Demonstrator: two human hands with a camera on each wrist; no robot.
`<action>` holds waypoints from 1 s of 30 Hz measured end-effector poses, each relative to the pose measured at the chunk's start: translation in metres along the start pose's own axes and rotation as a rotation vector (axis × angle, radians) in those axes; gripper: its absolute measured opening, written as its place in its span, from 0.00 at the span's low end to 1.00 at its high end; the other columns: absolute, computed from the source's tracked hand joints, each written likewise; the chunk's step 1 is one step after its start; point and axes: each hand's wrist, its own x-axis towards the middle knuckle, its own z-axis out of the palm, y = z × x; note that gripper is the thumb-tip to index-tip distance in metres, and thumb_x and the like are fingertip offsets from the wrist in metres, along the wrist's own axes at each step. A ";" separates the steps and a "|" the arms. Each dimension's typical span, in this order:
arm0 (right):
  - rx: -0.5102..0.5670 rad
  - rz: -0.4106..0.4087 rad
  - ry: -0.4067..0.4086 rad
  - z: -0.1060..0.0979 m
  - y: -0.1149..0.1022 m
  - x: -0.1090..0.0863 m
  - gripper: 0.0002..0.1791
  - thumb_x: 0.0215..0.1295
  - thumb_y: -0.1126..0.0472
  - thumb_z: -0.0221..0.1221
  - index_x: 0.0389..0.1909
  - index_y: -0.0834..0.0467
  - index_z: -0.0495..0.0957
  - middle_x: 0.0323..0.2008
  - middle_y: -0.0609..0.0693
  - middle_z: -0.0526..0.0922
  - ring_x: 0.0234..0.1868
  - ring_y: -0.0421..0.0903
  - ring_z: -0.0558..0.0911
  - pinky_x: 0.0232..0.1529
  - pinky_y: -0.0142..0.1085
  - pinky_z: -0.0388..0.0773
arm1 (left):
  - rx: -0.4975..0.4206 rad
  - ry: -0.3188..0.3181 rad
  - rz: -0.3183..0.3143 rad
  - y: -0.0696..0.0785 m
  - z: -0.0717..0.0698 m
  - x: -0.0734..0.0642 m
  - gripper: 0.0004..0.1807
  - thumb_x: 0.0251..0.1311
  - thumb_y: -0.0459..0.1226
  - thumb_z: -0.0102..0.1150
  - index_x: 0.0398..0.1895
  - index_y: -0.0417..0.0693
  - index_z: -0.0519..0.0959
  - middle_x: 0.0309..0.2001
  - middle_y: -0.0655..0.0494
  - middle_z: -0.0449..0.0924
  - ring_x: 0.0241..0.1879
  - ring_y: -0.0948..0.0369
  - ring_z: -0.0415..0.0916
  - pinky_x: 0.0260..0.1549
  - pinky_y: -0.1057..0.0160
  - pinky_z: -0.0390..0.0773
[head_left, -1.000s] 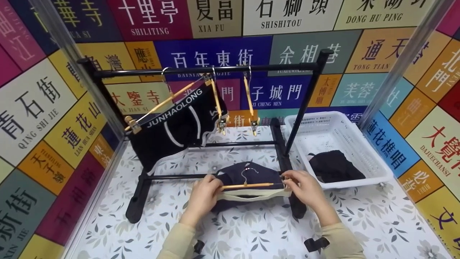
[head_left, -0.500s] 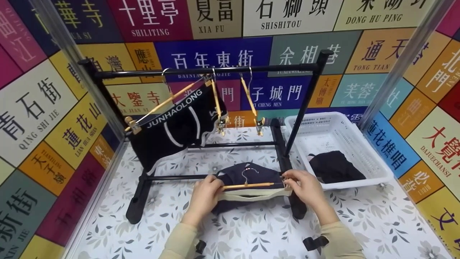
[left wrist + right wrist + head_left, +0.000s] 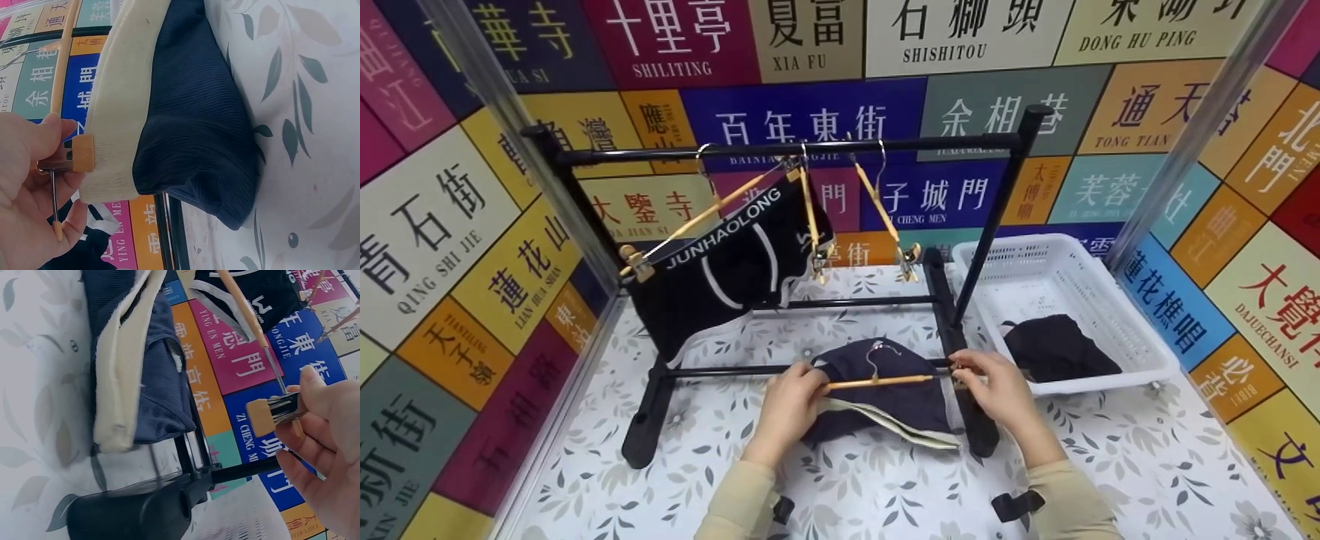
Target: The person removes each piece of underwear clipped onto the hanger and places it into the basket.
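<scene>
Navy underpants [image 3: 915, 397] with a cream waistband [image 3: 121, 101] hang at their left end from a wooden clip hanger [image 3: 881, 381]. My left hand [image 3: 789, 409] pinches the hanger's left clip [image 3: 83, 153], whose wooden pad lies against the waistband. My right hand [image 3: 1001, 390] holds the right clip [image 3: 261, 417] between thumb and fingers. That clip stands apart from the cloth, and the waistband's right end droops below it toward the table. The hanger's metal hook points up and away from me.
A black rack [image 3: 791, 150] stands behind, with black underpants [image 3: 727, 262] clipped to one hanger. Two bare hangers [image 3: 880, 202] hang beside them. A white basket [image 3: 1155, 352] at the right holds dark cloth [image 3: 1061, 349]. Printed panels surround the patterned table.
The right end of the waistband has dropped away from the right clip and now sags. Both hands stay nearly in place. A bare hanger on the rack has swung round slightly.
</scene>
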 end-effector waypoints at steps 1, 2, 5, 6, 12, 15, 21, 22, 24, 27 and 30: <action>0.001 0.003 0.001 0.001 0.000 0.000 0.13 0.57 0.69 0.68 0.44 0.59 0.84 0.37 0.50 0.87 0.39 0.51 0.84 0.41 0.44 0.80 | 0.001 0.001 -0.001 0.000 0.000 0.001 0.05 0.57 0.37 0.68 0.32 0.48 0.81 0.34 0.54 0.77 0.31 0.54 0.78 0.33 0.52 0.70; 0.004 0.008 0.002 0.001 0.001 0.000 0.13 0.58 0.69 0.68 0.45 0.60 0.84 0.37 0.50 0.87 0.39 0.51 0.84 0.41 0.44 0.81 | 0.001 0.001 -0.001 0.000 -0.001 0.001 0.05 0.57 0.37 0.68 0.31 0.48 0.81 0.33 0.54 0.77 0.31 0.54 0.78 0.33 0.52 0.70; 0.012 0.021 0.005 0.002 0.000 0.000 0.14 0.58 0.69 0.68 0.46 0.61 0.84 0.37 0.51 0.86 0.40 0.50 0.83 0.41 0.43 0.81 | 0.002 -0.002 -0.003 0.001 -0.001 0.003 0.04 0.57 0.37 0.68 0.31 0.49 0.81 0.34 0.54 0.77 0.32 0.55 0.78 0.34 0.52 0.70; 0.012 0.025 0.005 0.002 0.000 0.000 0.14 0.59 0.69 0.68 0.47 0.61 0.84 0.37 0.51 0.86 0.40 0.50 0.83 0.41 0.43 0.81 | 0.002 -0.002 -0.004 0.000 -0.001 0.004 0.04 0.57 0.37 0.68 0.31 0.49 0.81 0.34 0.54 0.77 0.32 0.55 0.78 0.34 0.52 0.70; -0.010 -0.037 0.021 0.003 -0.001 0.003 0.17 0.56 0.69 0.70 0.47 0.61 0.83 0.38 0.52 0.85 0.38 0.47 0.82 0.42 0.42 0.79 | 0.015 -0.003 -0.001 -0.002 0.002 0.006 0.04 0.56 0.36 0.68 0.31 0.49 0.81 0.33 0.55 0.76 0.32 0.55 0.77 0.32 0.53 0.69; -0.023 -0.112 0.027 0.004 -0.003 0.005 0.19 0.54 0.69 0.71 0.49 0.62 0.83 0.44 0.55 0.85 0.38 0.49 0.82 0.41 0.42 0.79 | 0.030 0.005 0.005 -0.002 0.003 0.008 0.04 0.56 0.36 0.68 0.31 0.50 0.81 0.33 0.55 0.76 0.32 0.56 0.77 0.30 0.54 0.68; -0.069 -0.215 0.023 0.006 -0.010 0.010 0.21 0.55 0.67 0.71 0.51 0.61 0.82 0.51 0.56 0.83 0.39 0.50 0.81 0.39 0.39 0.79 | 0.027 0.027 0.027 -0.001 0.004 0.008 0.04 0.55 0.36 0.69 0.30 0.49 0.81 0.33 0.55 0.76 0.33 0.56 0.77 0.31 0.53 0.69; -0.088 -0.227 0.022 0.006 -0.011 0.011 0.21 0.55 0.66 0.71 0.51 0.60 0.82 0.50 0.55 0.84 0.40 0.50 0.81 0.41 0.40 0.78 | 0.024 0.026 0.026 -0.001 0.004 0.008 0.04 0.55 0.36 0.69 0.30 0.49 0.81 0.33 0.55 0.76 0.33 0.56 0.77 0.31 0.53 0.69; -0.125 -0.255 0.021 0.007 -0.014 0.012 0.21 0.56 0.64 0.71 0.51 0.59 0.82 0.49 0.52 0.84 0.42 0.51 0.80 0.45 0.44 0.76 | 0.026 0.023 0.023 -0.001 0.004 0.009 0.04 0.55 0.36 0.69 0.30 0.49 0.82 0.33 0.54 0.76 0.33 0.56 0.77 0.31 0.53 0.69; -0.161 -0.293 0.022 0.009 -0.018 0.012 0.21 0.55 0.63 0.71 0.51 0.57 0.83 0.47 0.51 0.85 0.46 0.53 0.81 0.51 0.49 0.74 | 0.031 0.015 0.018 0.001 0.003 0.009 0.03 0.56 0.36 0.68 0.30 0.49 0.82 0.33 0.54 0.76 0.33 0.56 0.77 0.31 0.53 0.69; -0.182 -0.322 0.029 0.015 -0.019 0.011 0.20 0.54 0.62 0.72 0.50 0.55 0.83 0.46 0.50 0.85 0.47 0.53 0.81 0.53 0.53 0.73 | 0.032 0.006 0.012 0.002 0.003 0.010 0.03 0.57 0.37 0.68 0.31 0.49 0.82 0.34 0.54 0.76 0.34 0.56 0.77 0.31 0.53 0.69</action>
